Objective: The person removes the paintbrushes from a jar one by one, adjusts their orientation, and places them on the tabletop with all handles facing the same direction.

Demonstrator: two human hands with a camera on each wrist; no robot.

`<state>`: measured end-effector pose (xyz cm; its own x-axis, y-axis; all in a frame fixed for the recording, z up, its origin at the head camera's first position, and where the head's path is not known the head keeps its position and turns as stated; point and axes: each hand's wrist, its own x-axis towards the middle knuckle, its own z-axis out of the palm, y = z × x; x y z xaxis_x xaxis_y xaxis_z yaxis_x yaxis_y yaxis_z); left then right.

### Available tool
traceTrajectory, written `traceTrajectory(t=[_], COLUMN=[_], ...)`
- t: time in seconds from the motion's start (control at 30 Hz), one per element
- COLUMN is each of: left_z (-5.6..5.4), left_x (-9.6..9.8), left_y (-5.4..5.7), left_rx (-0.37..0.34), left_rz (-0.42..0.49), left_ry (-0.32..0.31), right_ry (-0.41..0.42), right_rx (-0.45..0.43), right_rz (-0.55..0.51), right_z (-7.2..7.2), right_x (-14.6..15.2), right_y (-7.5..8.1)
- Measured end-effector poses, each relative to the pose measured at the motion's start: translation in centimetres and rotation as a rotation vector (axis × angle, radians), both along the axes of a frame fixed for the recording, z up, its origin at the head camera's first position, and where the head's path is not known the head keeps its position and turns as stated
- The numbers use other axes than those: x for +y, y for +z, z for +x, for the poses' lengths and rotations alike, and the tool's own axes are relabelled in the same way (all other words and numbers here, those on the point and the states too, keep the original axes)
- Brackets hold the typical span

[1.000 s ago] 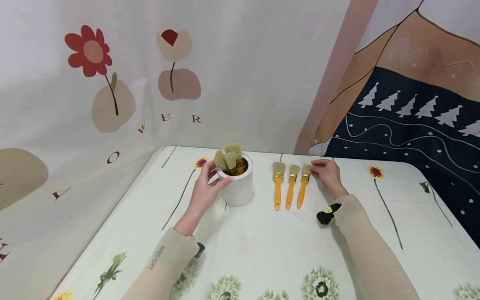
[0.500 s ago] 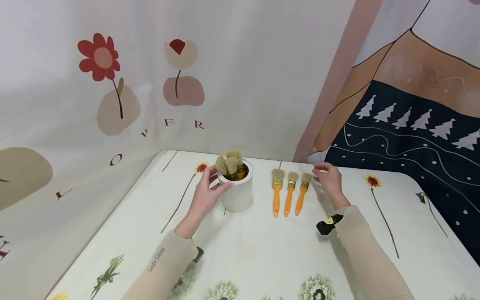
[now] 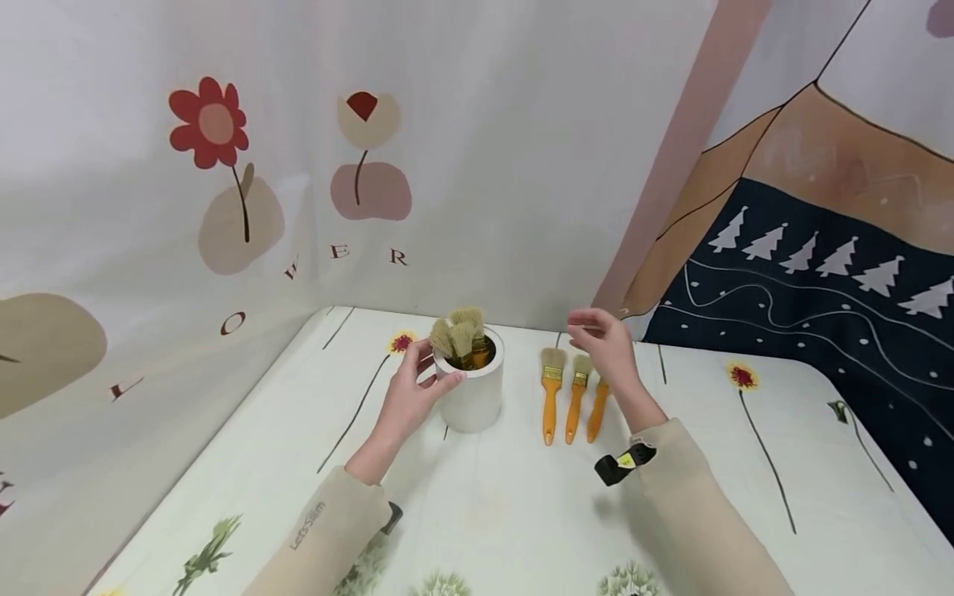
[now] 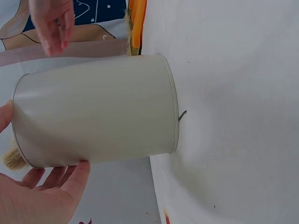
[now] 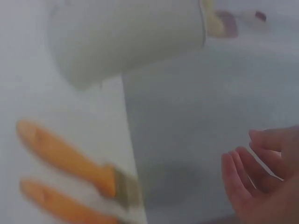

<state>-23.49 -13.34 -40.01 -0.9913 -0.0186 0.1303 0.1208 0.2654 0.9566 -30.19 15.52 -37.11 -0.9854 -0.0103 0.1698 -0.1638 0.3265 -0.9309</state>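
My left hand [image 3: 408, 391] grips a white cylindrical pot [image 3: 473, 401] by its rim, thumb at the front edge and fingers round the left side. Inside the pot stand several paintbrushes [image 3: 462, 335], bristles up. The left wrist view shows the fingers against the pot's wall [image 4: 98, 112]. To the right lie three orange-handled paintbrushes, a wider one [image 3: 550, 397], a middle one [image 3: 575, 399] and a right one [image 3: 598, 411], bristles pointing away. My right hand [image 3: 607, 352] hovers over the right brush and hides its bristles; its fingers are loosely bent and hold nothing.
A white flower-printed cloth [image 3: 492, 513] covers the table. Behind it hangs a pale curtain [image 3: 492, 165] with flower prints, and a dark tree-patterned fabric [image 3: 812, 281] hangs at the right. A black wrist strap [image 3: 624, 463] is on my right sleeve.
My right hand has left the spot beside the right brush's bristles and moved left and up, above the brushes. My left hand stays on the pot. The head view has tilted up slightly.
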Motion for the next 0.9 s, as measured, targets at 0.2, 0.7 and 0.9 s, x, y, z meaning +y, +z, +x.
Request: traceTrajectory(t=[0.2, 0.7, 0.9], left_z=[0.3, 0.2, 0.0], left_x=[0.0, -0.1, 0.0], left_y=[0.1, 0.6, 0.3], left_rx=[-0.003, 0.012, 0.005], left_rz=[-0.012, 0.017, 0.018], left_ry=[-0.003, -0.019, -0.032], right_ry=[0.197, 0.306, 0.290], right_rx=[-0.001, 0.057, 0.063], right_rz=[-0.081, 0.206, 0.228], right_z=[1.3, 2.4, 2.2], right_x=[-4.1, -12.2, -11.8], right_y=[1.4, 2.1, 1.6])
